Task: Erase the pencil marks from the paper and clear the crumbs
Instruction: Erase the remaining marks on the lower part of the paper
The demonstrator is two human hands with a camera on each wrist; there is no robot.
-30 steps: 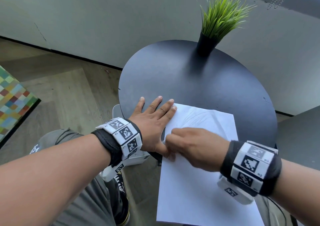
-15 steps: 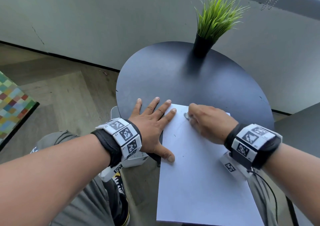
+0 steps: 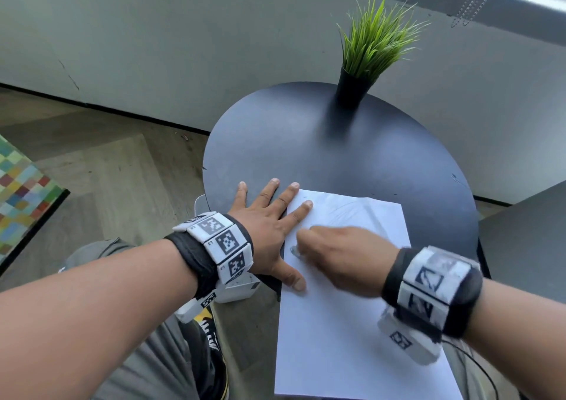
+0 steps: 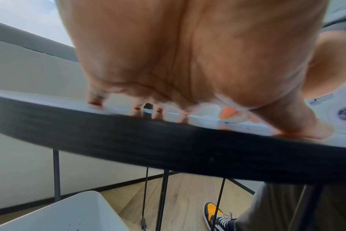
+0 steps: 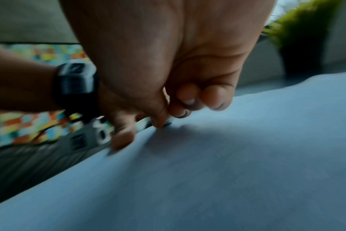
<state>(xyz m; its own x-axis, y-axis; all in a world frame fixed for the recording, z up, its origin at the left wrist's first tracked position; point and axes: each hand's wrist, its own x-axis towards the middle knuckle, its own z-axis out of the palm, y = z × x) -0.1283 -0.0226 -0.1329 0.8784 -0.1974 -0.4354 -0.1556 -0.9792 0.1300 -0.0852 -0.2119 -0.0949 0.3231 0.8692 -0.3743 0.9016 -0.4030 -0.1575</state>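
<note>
Eraser back at the paper's left edge

Right hand (image 3: 333, 259), pinching the eraser (image 3: 293, 250), has swept from the paper's (image 3: 343, 338) far edge; left hand (image 3: 269, 225), fingers spread flat, stays pinning it at the table's (image 3: 306, 142) near edge.

Both forearms were bare, without sleeves. The left wrist (image 3: 211, 255) wore a black fabric band (image 3: 191, 265) ringed with white square blocks, each printed with a black-and-white square marker, and a white camera housing (image 3: 196, 306) hung beneath it. The right wrist (image 3: 435, 289) carried the same kind of black band and white marker blocks, blurred, with a white housing (image 3: 407, 338) below and a thin black cable (image 3: 477, 366) trailing from it. The legs wore grey trousers (image 3: 171, 356). One shoe (image 4: 217, 216) was black and yellow with white laces.
</note>
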